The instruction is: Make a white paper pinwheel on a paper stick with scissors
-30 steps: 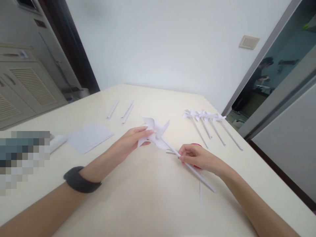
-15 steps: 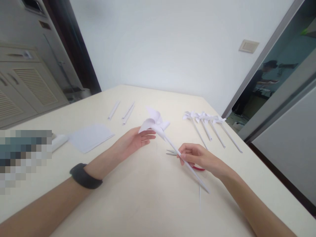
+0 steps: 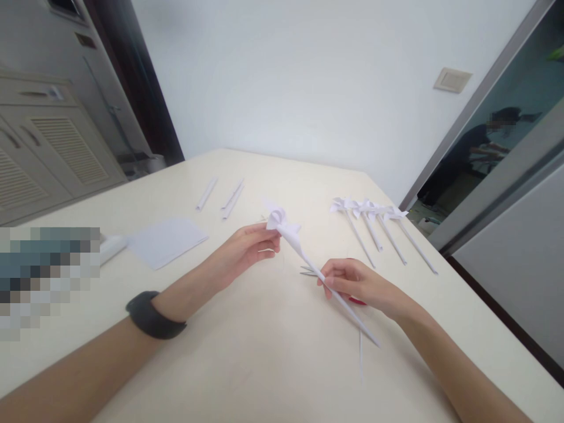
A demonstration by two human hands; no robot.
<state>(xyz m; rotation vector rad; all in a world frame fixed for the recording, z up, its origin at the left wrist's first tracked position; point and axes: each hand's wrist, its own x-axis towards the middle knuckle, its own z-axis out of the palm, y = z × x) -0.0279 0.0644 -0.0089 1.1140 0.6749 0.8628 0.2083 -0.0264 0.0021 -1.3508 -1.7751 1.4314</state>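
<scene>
My right hand (image 3: 355, 283) pinches the stick of a white paper pinwheel (image 3: 282, 223) about halfway along, and holds it slanted above the cream table (image 3: 247, 358). The stick's lower end points toward me. My left hand (image 3: 247, 249), with a dark band on its wrist, is open beside the pinwheel's folded head, and its thumb and fingertips just touch the blades. Scissors with red handles (image 3: 308, 271) lie on the table under my right hand, which mostly hides them.
Several finished pinwheels (image 3: 374, 216) lie in a row at the right, near the table edge. A stack of white paper (image 3: 167, 241) and a white tube (image 3: 112, 249) lie left. Rolled paper sticks (image 3: 222, 197) lie farther back. A thin paper strip (image 3: 360, 352) lies near my right forearm.
My left hand let go of the pinwheel head and opened, and now touches the blades again. The head has lifted and turned, while my right hand kept hold of the stick.
</scene>
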